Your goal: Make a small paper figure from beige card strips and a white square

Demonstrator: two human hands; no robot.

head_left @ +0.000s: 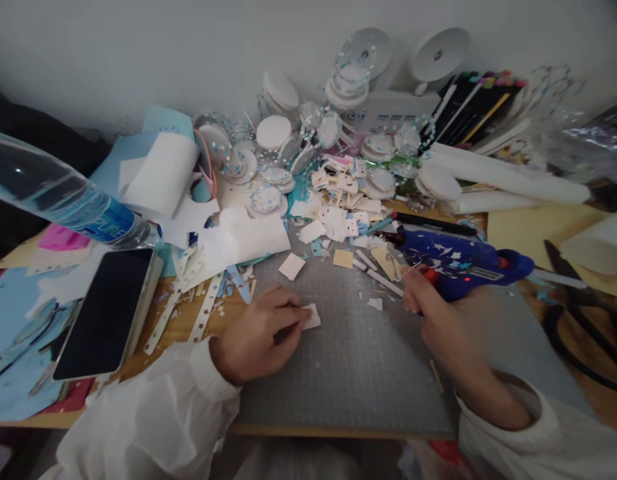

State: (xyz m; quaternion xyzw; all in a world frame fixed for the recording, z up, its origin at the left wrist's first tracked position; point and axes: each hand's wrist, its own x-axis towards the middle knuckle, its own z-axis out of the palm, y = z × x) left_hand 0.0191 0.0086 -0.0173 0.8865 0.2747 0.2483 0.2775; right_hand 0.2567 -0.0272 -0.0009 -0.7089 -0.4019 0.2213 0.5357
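Observation:
My left hand pinches a small piece of white paper just above the grey cutting mat. At the right, my right hand is wrapped around a blue glue gun, its nozzle pointing left and a white glue stick poking out of the back. A red light glows on the gun's side, and paper scraps cling to it. Beyond my left hand lies a loose cream paper square. A yellowish square rests nearer the gun.
Behind the mat sits a pile of small paper pieces among several white discs with beaded trim. A phone and water bottle are at left. Black scissors lie at right, below paper rolls.

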